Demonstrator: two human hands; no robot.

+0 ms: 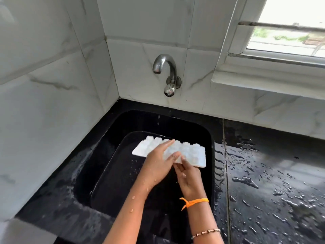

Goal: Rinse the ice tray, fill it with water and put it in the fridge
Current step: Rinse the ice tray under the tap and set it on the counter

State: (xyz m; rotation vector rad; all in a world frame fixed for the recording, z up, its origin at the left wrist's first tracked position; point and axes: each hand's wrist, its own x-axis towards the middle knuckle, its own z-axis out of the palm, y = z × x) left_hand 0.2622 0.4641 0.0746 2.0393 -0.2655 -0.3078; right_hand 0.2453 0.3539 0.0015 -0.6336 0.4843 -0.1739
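A white ice tray (191, 153) is held over the black sink (123, 155), turned with its moulded cups facing up and tilted slightly. My left hand (158, 162) lies flat across the tray's middle, fingers stretched over it. My right hand (189, 178) grips the tray's near edge from below, thumb on top. The steel tap (166, 71) on the wall stands above the sink, with only a few drops falling from it.
The black counter (274, 182) to the right of the sink is wet with puddles and drops. White marble tiles form the walls at the left and back. A window with a ledge (263, 81) sits at the upper right.
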